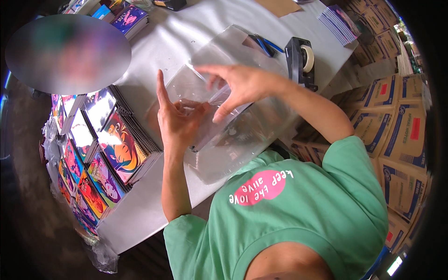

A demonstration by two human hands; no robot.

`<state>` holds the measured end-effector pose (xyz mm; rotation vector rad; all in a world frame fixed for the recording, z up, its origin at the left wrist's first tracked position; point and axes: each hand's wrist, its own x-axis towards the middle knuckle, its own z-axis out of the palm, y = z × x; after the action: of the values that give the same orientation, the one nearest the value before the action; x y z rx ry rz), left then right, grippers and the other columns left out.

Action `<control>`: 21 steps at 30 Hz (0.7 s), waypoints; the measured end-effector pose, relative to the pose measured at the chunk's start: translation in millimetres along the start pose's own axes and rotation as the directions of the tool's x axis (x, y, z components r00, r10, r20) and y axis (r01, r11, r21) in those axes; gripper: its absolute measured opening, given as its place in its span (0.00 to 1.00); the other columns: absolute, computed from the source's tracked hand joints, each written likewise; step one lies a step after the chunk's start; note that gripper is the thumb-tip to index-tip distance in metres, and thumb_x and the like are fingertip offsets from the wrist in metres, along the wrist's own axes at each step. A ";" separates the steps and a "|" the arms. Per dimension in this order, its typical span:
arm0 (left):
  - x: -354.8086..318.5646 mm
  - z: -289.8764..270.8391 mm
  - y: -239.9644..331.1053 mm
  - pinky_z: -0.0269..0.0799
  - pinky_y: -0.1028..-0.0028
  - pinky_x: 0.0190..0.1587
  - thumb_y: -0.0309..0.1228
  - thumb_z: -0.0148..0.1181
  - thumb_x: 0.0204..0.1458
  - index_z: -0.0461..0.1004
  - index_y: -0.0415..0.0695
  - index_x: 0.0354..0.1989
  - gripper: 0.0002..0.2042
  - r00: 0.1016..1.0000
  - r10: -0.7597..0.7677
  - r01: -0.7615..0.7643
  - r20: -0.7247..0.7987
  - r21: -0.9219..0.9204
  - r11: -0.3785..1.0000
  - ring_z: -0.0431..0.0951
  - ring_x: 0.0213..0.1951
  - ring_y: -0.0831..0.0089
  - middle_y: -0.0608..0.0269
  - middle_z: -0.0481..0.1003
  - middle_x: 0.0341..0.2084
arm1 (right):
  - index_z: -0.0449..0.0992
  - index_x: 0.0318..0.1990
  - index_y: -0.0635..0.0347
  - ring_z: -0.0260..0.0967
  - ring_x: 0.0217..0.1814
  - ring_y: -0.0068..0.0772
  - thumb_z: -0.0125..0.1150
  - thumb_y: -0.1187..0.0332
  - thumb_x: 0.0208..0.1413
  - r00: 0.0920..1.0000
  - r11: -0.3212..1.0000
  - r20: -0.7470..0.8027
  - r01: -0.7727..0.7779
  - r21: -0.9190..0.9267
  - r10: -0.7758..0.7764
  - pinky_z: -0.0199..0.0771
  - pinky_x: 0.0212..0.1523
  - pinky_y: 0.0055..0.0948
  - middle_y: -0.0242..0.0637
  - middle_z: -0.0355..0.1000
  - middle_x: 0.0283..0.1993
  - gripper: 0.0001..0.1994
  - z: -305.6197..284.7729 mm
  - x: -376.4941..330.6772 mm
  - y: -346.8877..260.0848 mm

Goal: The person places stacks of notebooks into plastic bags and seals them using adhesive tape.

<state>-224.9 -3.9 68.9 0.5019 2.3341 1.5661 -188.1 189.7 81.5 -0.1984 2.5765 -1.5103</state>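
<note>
Clear plastic bags lie overlapping on the white table in front of me. Over them, my left hand has its index finger stretched up while the thumb and other fingers close on the edge of a clear plastic bag. Just to its right, my right hand hovers with thumb and fingers apart, curved around a raised, shiny fold of the plastic. A dark spiral corner shows beneath the left hand; the rest of that item is hidden by plastic and glare.
Stacks of colourful spiral notebooks stand on the left. A black tape dispenser and a blue-handled tool lie at the far right. More notebooks sit beyond. Cardboard boxes are piled right of the table. Another person is at upper left.
</note>
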 end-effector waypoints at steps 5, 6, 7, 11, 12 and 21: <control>-22.0 15.2 8.1 0.52 0.64 0.55 0.25 0.68 0.36 0.38 0.43 0.68 0.52 0.948 0.295 -0.199 -0.121 0.496 0.845 0.76 0.39 0.69 0.65 0.80 0.27 | 0.82 0.36 0.48 0.71 0.45 0.31 0.73 0.57 0.38 0.994 0.994 0.033 -0.109 0.033 0.108 0.68 0.46 0.30 0.27 0.71 0.49 0.15 14.4 0.4 31.7; -28.4 16.3 9.1 0.47 0.62 0.57 0.26 0.68 0.36 0.38 0.42 0.68 0.52 0.931 0.339 -0.208 -0.138 0.562 0.801 0.75 0.41 0.69 0.66 0.80 0.28 | 0.83 0.34 0.47 0.70 0.47 0.31 0.72 0.58 0.39 0.991 0.991 0.016 -0.133 0.017 0.133 0.67 0.48 0.33 0.25 0.70 0.50 0.13 15.9 0.6 30.0; -33.1 13.5 8.0 0.46 0.62 0.57 0.26 0.68 0.35 0.38 0.42 0.68 0.52 0.947 0.302 -0.208 -0.106 0.513 0.833 0.75 0.42 0.70 0.66 0.80 0.30 | 0.82 0.34 0.49 0.70 0.47 0.29 0.71 0.61 0.40 0.996 0.993 -0.071 -0.066 -0.097 0.060 0.65 0.50 0.36 0.25 0.71 0.48 0.11 19.4 -4.3 23.7; -56.6 7.7 4.6 0.46 0.61 0.59 0.25 0.67 0.35 0.41 0.42 0.68 0.50 0.948 0.317 -0.294 0.017 0.419 0.859 0.75 0.48 0.70 0.64 0.79 0.39 | 0.81 0.32 0.51 0.68 0.50 0.25 0.66 0.68 0.45 0.935 0.849 -0.257 0.080 -0.522 -0.246 0.55 0.58 0.49 0.27 0.72 0.45 0.05 36.5 -26.2 6.0; -58.4 8.2 1.0 0.47 0.61 0.59 0.25 0.67 0.36 0.45 0.43 0.67 0.47 0.940 0.338 -0.326 0.056 0.443 0.835 0.74 0.50 0.70 0.63 0.78 0.41 | 0.81 0.31 0.50 0.67 0.51 0.25 0.64 0.68 0.46 0.911 0.790 -0.267 0.093 -0.607 -0.313 0.53 0.59 0.51 0.26 0.72 0.45 0.04 39.1 -29.6 6.3; -53.4 20.0 -58.7 0.66 0.72 0.49 0.20 0.56 0.45 0.80 0.51 0.40 0.15 0.564 0.818 -0.693 0.110 0.601 0.397 0.77 0.48 0.69 0.66 0.78 0.42 | 0.80 0.41 0.50 0.64 0.59 0.39 0.57 0.74 0.45 0.913 0.871 -0.319 0.071 -0.486 -0.253 0.61 0.59 0.38 0.40 0.68 0.56 0.14 -2.3 -104.2 21.2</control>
<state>-176.0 -31.2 9.2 1.9116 2.9470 1.0879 -87.2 221.5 70.4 -0.2034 3.2866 -1.0135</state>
